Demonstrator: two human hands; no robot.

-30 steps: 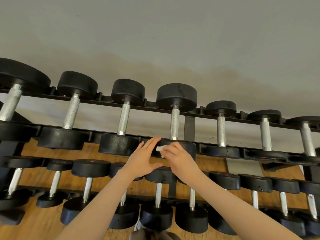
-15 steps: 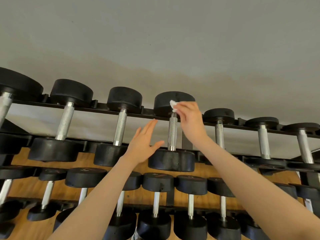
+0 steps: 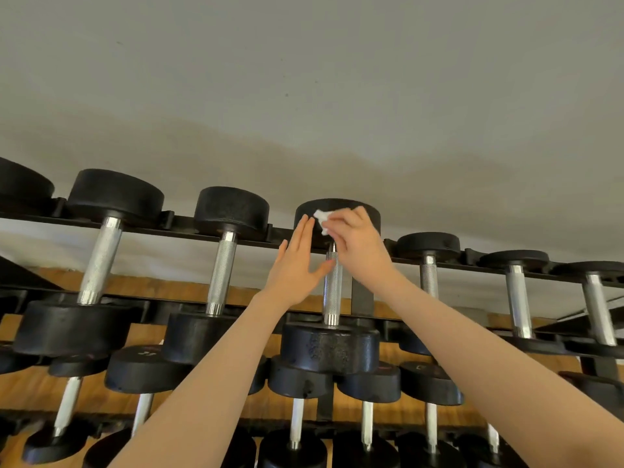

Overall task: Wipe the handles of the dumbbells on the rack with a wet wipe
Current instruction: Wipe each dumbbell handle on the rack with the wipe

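Evidently, within one second the right hand (image 3: 354,241), pinching the crumpled white wet wipe (image 3: 321,220), had risen from near plate to far plate (image 3: 337,214) above the knurled steel handle (image 3: 332,292); left hand (image 3: 297,268) stayed flat, fingers straight, beside it, so a downward stroke appeared due.

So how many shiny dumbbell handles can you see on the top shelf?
6, left to right: first handle, second handle, third handle below the wet wipe, fourth handle, fifth handle, sixth handle. Another dumbbell at the left edge has its handle cut off.
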